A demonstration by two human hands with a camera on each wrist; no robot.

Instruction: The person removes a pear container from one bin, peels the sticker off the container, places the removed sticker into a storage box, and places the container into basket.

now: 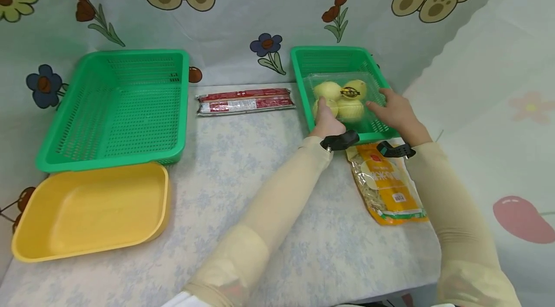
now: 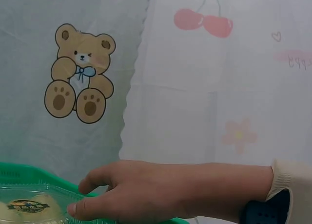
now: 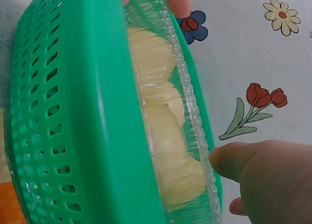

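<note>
A clear plastic box of round pale-yellow fruit (image 1: 350, 110) lies inside the small green basket (image 1: 327, 52). My left hand (image 1: 328, 123) is at the box's near left side, thumb up along its edge. Its other fingers are hidden in the head view, and only fingertips (image 3: 178, 2) show in the right wrist view. From the right, my right hand (image 1: 398, 113) reaches over the basket rim, thumb at the box's edge. In the left wrist view, the right hand (image 2: 141, 190) has its thumb and index finger spread apart. Fruit (image 3: 165, 131) shows through the box wall.
An orange food bag (image 1: 388, 184) lies in front of the small basket, beneath the right forearm. A long red-and-white packet (image 1: 245, 102) lies left of that basket. Farther left stand a large green basket (image 1: 178, 104) and a yellow tub (image 1: 162, 201). Printed cloth hangs behind.
</note>
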